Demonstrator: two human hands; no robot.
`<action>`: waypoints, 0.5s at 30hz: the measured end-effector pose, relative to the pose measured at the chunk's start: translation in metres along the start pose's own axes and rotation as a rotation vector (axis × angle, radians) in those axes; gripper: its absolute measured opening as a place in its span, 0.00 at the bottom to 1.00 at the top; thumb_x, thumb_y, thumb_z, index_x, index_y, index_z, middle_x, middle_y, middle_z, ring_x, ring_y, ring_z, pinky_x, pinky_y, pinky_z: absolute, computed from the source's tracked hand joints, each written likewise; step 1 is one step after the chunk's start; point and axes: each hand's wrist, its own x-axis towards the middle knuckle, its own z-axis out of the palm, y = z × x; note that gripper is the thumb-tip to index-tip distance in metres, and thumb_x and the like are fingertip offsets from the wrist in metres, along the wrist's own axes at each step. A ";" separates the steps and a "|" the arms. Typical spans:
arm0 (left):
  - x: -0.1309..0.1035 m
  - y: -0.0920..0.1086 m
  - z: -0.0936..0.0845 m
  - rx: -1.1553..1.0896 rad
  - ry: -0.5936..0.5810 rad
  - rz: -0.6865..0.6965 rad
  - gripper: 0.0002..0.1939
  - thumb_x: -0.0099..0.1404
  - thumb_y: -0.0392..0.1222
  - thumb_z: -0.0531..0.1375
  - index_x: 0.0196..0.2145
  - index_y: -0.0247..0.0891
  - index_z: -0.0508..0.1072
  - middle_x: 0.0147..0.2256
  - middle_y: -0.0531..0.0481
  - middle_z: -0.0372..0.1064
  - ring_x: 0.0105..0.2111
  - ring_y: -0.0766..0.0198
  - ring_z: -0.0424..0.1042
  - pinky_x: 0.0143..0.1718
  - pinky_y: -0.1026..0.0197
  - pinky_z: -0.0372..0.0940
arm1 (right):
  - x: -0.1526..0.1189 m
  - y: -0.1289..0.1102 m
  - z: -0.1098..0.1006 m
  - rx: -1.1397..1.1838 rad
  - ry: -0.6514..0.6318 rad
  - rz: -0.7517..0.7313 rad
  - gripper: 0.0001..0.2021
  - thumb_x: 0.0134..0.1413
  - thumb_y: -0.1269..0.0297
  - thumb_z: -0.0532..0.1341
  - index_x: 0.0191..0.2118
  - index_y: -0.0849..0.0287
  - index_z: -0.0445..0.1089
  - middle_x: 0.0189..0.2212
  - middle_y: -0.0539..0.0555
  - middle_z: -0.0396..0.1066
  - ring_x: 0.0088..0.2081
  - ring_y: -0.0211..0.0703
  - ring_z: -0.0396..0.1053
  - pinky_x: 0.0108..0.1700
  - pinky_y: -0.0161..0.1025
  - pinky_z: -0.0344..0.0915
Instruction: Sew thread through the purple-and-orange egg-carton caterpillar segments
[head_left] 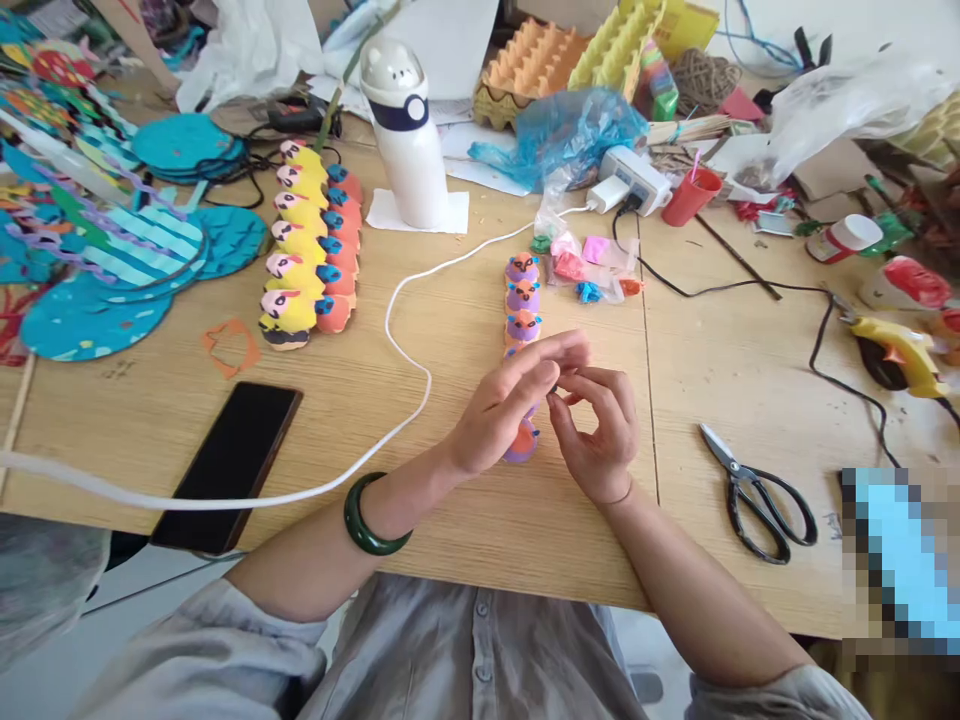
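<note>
My left hand (499,405), a dark green bangle (358,515) on its wrist, has its fingers stretched out above the table. Close beside it, my right hand (600,435) pinches a tiny dark bit (554,389), perhaps clay, between thumb and forefinger. Under and behind both hands runs a row of purple and orange egg-carton animal heads (523,297) with blue ears. The farther heads have dark face marks; my hands cover the middle ones. Small bags of coloured clay (570,265) lie just behind this row.
Yellow and orange carton figures (296,235) stand to the left, near a phone (229,465) and a white bottle (409,150). A white cable (401,290) crosses the table. Scissors (750,490) and a yellow glue gun (900,350) lie right; a power strip (636,180) sits behind.
</note>
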 end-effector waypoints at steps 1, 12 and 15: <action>-0.002 -0.001 -0.001 0.088 0.091 0.016 0.23 0.71 0.58 0.61 0.55 0.40 0.78 0.53 0.42 0.78 0.54 0.55 0.77 0.53 0.58 0.72 | 0.001 0.001 -0.001 0.000 0.008 0.007 0.12 0.61 0.73 0.65 0.48 0.53 0.72 0.40 0.54 0.75 0.34 0.42 0.72 0.34 0.44 0.74; -0.013 -0.011 -0.011 0.156 0.238 -0.092 0.13 0.63 0.48 0.70 0.40 0.37 0.84 0.35 0.47 0.82 0.32 0.64 0.80 0.34 0.65 0.76 | 0.002 0.006 -0.002 0.026 -0.060 -0.039 0.17 0.60 0.74 0.65 0.53 0.54 0.70 0.41 0.56 0.76 0.37 0.45 0.74 0.36 0.45 0.75; -0.013 -0.011 -0.013 0.151 0.248 -0.093 0.11 0.62 0.47 0.71 0.35 0.36 0.83 0.31 0.49 0.80 0.29 0.66 0.78 0.31 0.67 0.74 | 0.004 0.003 -0.003 0.016 -0.066 -0.087 0.18 0.58 0.73 0.68 0.52 0.54 0.70 0.39 0.56 0.76 0.39 0.47 0.75 0.37 0.45 0.75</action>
